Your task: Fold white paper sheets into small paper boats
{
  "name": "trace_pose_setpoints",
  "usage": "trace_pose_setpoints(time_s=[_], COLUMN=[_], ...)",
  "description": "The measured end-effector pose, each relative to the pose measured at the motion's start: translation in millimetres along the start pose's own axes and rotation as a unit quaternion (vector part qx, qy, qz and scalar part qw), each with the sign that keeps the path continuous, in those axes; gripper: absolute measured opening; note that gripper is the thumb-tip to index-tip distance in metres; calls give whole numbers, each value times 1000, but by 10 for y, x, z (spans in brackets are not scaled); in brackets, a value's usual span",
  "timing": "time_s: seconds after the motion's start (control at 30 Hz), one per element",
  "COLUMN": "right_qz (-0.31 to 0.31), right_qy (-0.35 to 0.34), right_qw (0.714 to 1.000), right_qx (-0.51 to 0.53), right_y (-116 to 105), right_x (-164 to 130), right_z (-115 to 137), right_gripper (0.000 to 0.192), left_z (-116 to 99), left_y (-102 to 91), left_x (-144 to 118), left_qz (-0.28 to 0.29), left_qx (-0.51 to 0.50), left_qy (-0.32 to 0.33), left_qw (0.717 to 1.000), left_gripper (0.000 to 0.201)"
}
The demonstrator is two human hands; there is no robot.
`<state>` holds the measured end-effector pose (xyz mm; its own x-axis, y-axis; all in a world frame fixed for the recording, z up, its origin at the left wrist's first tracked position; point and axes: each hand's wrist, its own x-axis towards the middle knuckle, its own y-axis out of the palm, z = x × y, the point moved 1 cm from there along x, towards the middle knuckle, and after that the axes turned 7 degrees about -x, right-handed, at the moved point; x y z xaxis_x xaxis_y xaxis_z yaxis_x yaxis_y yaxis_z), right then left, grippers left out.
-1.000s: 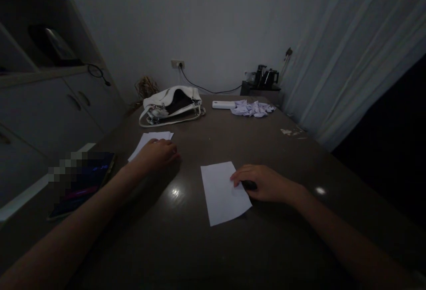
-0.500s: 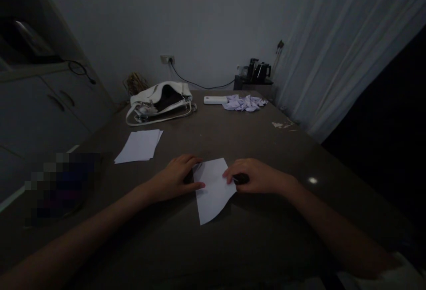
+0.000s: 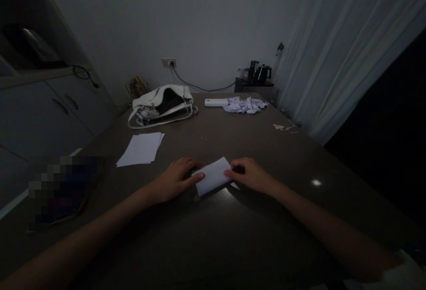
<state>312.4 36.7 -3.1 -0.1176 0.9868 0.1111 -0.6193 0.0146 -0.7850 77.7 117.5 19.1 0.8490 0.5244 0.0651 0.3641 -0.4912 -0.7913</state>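
We hold a white sheet (image 3: pixel 213 176) on the dark table (image 3: pixel 253 223), just in front of us, between our two hands. It looks folded over, with the near part raised a little from the table and a small corner showing under it on the right. The left hand (image 3: pixel 176 179) lies on the left edge, fingers stretched and pressing flat, the thumb along the near side. The right hand (image 3: pixel 248 174) is at the right edge, its fingers curled and pinching the paper there; whether something small is also inside this hand we cannot tell in the dim light.

We judge the sheet to be very light, thin and soft: it bends by itself, slides easily on the smooth table, and keeps any crease we give it. It is best taken at the edges or corners with fingertips, one hand pressing it down so it does not slip.

Beyond the left fingers lies a small stack of sheets (image 3: pixel 141 148). Farther behind it, a white bag (image 3: pixel 161 105) lies on its side with its mouth open; the inside is dark and what it contains cannot be made out. Beyond the right fingers, at the far end, is a heap of folded papers (image 3: pixel 245 105), touching a flat white case (image 3: pixel 216 102).
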Motion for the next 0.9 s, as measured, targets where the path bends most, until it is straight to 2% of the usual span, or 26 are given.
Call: trace_pose_setpoints(time_s=[0.13,0.23,0.43,0.53,0.63,0.73,0.9], right_qz=[-40,-64,-16,7,-2,-33,33], right_qy=[-10,-10,40,30,17,42,50], right_qw=[999,997,981,976,968,955,948], right_qx=[3,45,188,214,250,292,313], right_y=[26,64,103,101,112,119,111], right_x=[-11,-14,-6,-17,-22,-9,3], right_z=[-8,-19,9,34,36,24,52], right_gripper=[22,17,14,13,29,48,24], left_z=[28,56,31,-12,-47,-70,-59], left_y=[56,106,133,118,116,135,168], left_x=[13,22,33,33,28,23,28], left_qz=[-10,-12,14,15,-4,-13,-25], left_qx=[-15,-56,-166,-219,-293,-333,-364], left_qy=[-22,-37,-71,-81,-81,-64,-30], left_qw=[1000,998,983,972,953,941,931], left_gripper=[49,52,53,53,52,50,41])
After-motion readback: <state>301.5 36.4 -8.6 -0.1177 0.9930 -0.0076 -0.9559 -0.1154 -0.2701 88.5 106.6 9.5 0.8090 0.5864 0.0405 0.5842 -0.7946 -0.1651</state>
